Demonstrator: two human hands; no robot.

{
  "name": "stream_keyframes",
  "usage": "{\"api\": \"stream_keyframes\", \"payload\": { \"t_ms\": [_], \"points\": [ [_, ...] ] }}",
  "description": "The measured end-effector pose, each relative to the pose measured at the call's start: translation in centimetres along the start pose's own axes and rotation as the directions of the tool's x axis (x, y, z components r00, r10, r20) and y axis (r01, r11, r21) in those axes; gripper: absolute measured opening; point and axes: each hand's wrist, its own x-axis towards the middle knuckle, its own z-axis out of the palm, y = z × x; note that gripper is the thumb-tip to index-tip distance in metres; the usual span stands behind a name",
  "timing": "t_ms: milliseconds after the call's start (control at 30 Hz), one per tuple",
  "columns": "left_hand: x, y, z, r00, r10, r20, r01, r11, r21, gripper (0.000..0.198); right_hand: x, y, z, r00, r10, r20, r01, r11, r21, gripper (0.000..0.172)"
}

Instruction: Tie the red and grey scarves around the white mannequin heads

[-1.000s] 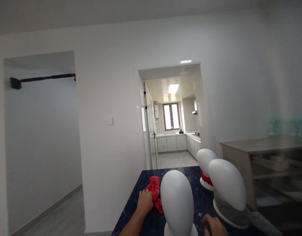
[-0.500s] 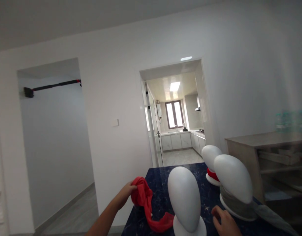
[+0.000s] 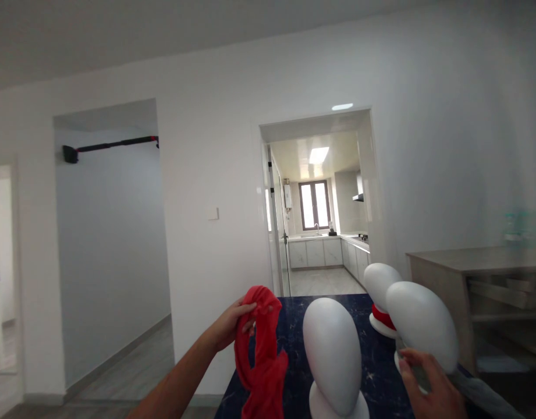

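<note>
My left hand [image 3: 236, 321] is closed on a red scarf-like cloth [image 3: 265, 366], which hangs in a loop over the left side of the table. To its right stands a smooth white mannequin head [image 3: 333, 349] with a bare neck. My right hand [image 3: 433, 387] is in front of a second white head [image 3: 422, 320]. Thumb and fingertips appear pinched on the grey cloth [image 3: 418, 377] round that head's neck, though the hand hides much of it. Further back, a third white head [image 3: 381, 285] wears a red cloth band [image 3: 382, 316] round its neck.
The heads stand on a dark blue marbled table [image 3: 289, 317]. A tail of grey cloth [image 3: 486, 396] trails to the right. At right is a wooden shelf unit [image 3: 437, 262] with blurred bottles [image 3: 516, 227] on top. Ahead, a doorway opens on a kitchen [image 3: 315, 256].
My left hand has raised the red cloth, which now hangs lower beside the near head instead of lying across to it. My right hand has moved up and right to the grey cloth.
</note>
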Motion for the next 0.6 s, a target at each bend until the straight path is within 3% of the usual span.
{"api": "stream_keyframes", "payload": {
  "t_ms": [100, 167, 300, 433, 533, 600],
  "points": [
    [-0.3, 1.3, 1.6, 0.991, 0.066, 0.112, -0.058, 0.996, -0.071, 0.038, 1.1, -6.2, -1.9, 0.963, -0.268, 0.028, 0.264, 0.960, 0.093, 0.020],
    [-0.5, 2.4, 2.7, 0.983, 0.084, 0.164, -0.073, 0.995, -0.072, 0.033, 1.5, -9.9, -2.3, 0.928, -0.359, 0.100, 0.337, 0.924, 0.182, 0.019],
    [-1.1, 5.0, 4.6, 0.959, 0.077, 0.273, -0.073, 0.997, -0.024, 0.029, 2.3, -15.1, -1.5, 0.876, -0.392, 0.281, 0.294, 0.896, 0.333, 0.031],
    [-2.1, 7.5, 6.4, 0.938, 0.129, 0.322, -0.123, 0.992, -0.039, 0.025, 3.1, -17.9, 0.4, 0.822, -0.424, 0.381, 0.232, 0.859, 0.457, 0.066],
    [-3.0, 8.9, 7.6, 0.916, 0.164, 0.366, -0.156, 0.986, -0.053, 0.023, 3.9, -19.5, 1.5, 0.824, -0.424, 0.375, 0.196, 0.835, 0.515, 0.089],
    [-3.6, 9.7, 8.4, 0.896, 0.177, 0.406, -0.168, 0.984, -0.058, 0.023, 4.6, -20.7, 1.7, 0.845, -0.391, 0.364, 0.132, 0.813, 0.567, 0.094]
  ]
}}
